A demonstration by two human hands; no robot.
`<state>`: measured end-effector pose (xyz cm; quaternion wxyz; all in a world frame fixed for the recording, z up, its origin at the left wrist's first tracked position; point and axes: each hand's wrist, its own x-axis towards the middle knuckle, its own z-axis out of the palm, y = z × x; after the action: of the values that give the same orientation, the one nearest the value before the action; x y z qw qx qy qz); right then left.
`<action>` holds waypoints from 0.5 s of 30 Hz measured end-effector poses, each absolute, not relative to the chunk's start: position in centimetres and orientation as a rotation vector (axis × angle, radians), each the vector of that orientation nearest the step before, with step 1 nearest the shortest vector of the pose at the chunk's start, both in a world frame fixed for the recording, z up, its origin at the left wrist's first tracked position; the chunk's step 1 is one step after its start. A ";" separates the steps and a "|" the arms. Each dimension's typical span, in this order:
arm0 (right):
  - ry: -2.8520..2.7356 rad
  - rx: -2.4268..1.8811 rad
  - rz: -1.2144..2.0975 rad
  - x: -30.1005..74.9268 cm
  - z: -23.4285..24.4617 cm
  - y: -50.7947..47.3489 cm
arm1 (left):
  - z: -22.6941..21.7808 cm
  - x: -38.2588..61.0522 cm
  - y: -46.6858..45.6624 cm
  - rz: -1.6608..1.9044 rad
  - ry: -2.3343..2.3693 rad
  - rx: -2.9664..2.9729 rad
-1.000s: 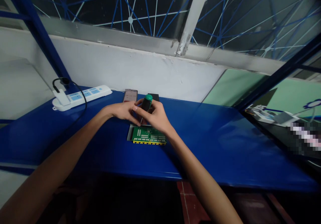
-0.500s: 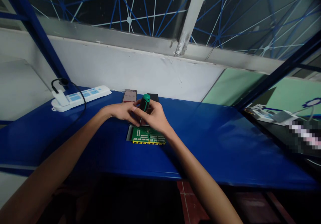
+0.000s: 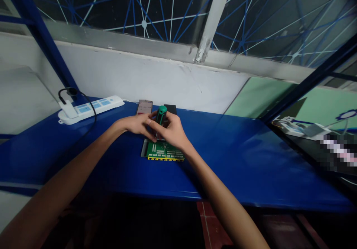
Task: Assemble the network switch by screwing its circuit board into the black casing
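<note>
My right hand (image 3: 173,131) is closed around a screwdriver (image 3: 161,114) with a green-capped, black-and-green handle, held upright. Its thin shaft points down toward a green circuit board (image 3: 160,149); the tip is hidden by my fingers. Close against the shaft, my left hand (image 3: 138,123) has its fingers curled in, with the thumb pointing down at the board's far edge. What lies between those fingers is hidden. Yellow connectors line the board's near edge, and a grey metal plate (image 3: 144,148) shows at its left.
Behind my hands lie a phone (image 3: 144,107) and a black flat object (image 3: 170,109). A white power strip (image 3: 93,107) with a black cable stands at the left back of the blue table (image 3: 237,159). Papers and clutter (image 3: 304,128) lie on the right, past a blue frame post.
The screwdriver handle has shifted very slightly and stands a little more upright. Both hands and the circuit board stay almost in place.
</note>
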<state>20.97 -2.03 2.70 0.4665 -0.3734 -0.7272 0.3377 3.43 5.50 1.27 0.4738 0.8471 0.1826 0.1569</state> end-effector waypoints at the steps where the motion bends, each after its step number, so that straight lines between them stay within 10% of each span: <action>1: -1.784 -0.913 0.825 21.0 2.7 -2.0 | 1.3 3.3 5.5 0.372 0.460 2.078; 15: -1.812 -0.932 0.746 21.0 2.9 -2.1 | 1.4 3.4 5.5 0.402 0.532 2.054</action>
<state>21.04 -2.11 2.85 0.4670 -0.3797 -0.7384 0.3041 3.36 5.49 1.44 0.4714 0.8388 0.2172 0.1642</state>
